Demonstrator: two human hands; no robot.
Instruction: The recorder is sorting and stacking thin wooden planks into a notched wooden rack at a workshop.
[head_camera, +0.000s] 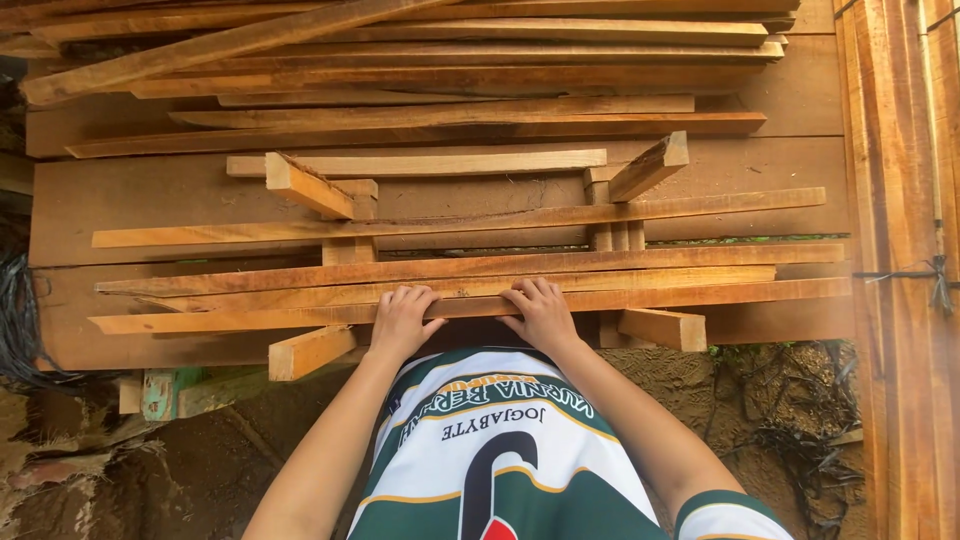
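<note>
Wooden slat stack (640, 285), left hand (402, 320), right hand (543, 312) pressing nearest slat (250, 318), crosswise blocks (310, 350) beneath

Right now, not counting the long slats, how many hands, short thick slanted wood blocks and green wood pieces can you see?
Hands: 2, left hand and right hand, both on a long slat
Short thick blocks: 4
Green wood piece: 1
Total: 7

Soft even daylight, sharp focus, edges bowed.
</note>
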